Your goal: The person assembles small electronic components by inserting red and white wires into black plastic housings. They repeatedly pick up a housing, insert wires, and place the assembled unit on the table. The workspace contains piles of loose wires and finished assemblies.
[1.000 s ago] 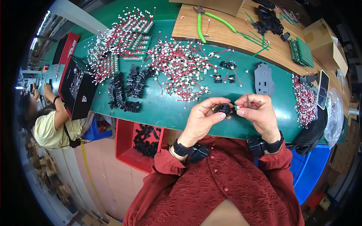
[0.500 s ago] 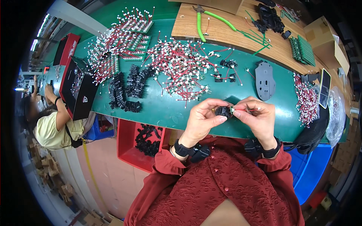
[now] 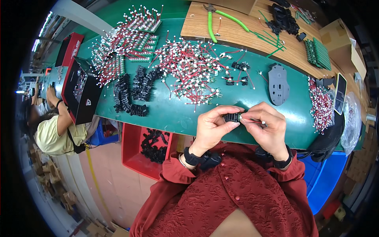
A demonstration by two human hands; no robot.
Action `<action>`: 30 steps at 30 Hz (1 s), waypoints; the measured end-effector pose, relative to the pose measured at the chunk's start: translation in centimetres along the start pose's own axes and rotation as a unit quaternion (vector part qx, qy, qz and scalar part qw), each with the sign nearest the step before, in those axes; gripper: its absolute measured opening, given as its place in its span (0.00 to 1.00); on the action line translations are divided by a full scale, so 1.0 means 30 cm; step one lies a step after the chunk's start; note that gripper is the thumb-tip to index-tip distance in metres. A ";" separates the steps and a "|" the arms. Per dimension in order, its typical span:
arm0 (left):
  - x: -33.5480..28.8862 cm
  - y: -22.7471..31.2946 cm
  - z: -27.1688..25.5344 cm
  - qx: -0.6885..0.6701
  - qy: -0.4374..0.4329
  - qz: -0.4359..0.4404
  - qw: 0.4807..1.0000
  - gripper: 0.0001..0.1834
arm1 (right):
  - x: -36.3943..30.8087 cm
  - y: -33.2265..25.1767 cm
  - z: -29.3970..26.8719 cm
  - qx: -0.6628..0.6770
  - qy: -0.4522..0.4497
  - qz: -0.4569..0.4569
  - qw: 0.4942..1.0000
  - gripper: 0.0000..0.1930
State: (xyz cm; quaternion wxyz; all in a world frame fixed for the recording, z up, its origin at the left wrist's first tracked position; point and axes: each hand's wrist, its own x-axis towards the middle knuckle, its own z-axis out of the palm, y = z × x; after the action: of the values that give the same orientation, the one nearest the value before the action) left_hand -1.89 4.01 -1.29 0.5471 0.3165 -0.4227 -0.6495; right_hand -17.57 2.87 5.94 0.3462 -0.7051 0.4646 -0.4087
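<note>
My left hand [image 3: 215, 125] pinches a small black plastic part [image 3: 232, 117] between thumb and fingers, over the front edge of the green table. From the other side my right hand [image 3: 265, 125] grips a little circuit board with a red wire [image 3: 258, 121], pressed up against the black part. Fingertips hide most of the board and where the two meet. Beyond the hands lies a large heap of wired boards [image 3: 193, 75] with red leads and white plugs. Rows of black plastic parts [image 3: 123, 96] stand to its left.
A grey mouse-shaped shell [image 3: 278, 85] lies beyond my right hand. Green-handled pliers [image 3: 210, 25] rest on the wooden board. More red-wired pieces [image 3: 320, 106] and a phone [image 3: 339, 93] are at right. Below the table edge sits a red bin [image 3: 132, 152]. A person [image 3: 55, 128] works at far left.
The black part has turned slightly in my left fingers. My right fingers have shifted a little left and closed tighter, with the red wire now hanging lower toward the palm.
</note>
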 end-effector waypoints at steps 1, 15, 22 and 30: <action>-0.001 0.000 0.001 0.016 0.003 0.005 1.000 0.16 | 0.003 0.000 0.005 0.002 0.000 0.002 1.000 0.09; 0.018 0.037 0.033 -0.060 -0.008 -0.014 0.998 0.13 | 0.001 0.035 0.037 -0.061 0.058 -0.116 0.990 0.13; 0.023 0.031 0.010 -0.135 0.012 -0.067 0.988 0.11 | 0.018 0.014 0.001 0.004 -0.049 -0.068 0.996 0.12; 0.027 0.047 -0.006 -0.200 0.004 -0.102 0.974 0.12 | 0.017 -0.031 -0.096 -0.054 -0.055 0.102 0.992 0.12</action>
State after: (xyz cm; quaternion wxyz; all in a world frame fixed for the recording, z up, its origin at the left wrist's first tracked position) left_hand -1.27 3.13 -0.07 0.5322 0.2447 -0.2475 -0.7718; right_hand -19.68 2.38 8.10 0.3729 -0.6934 0.5352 -0.3061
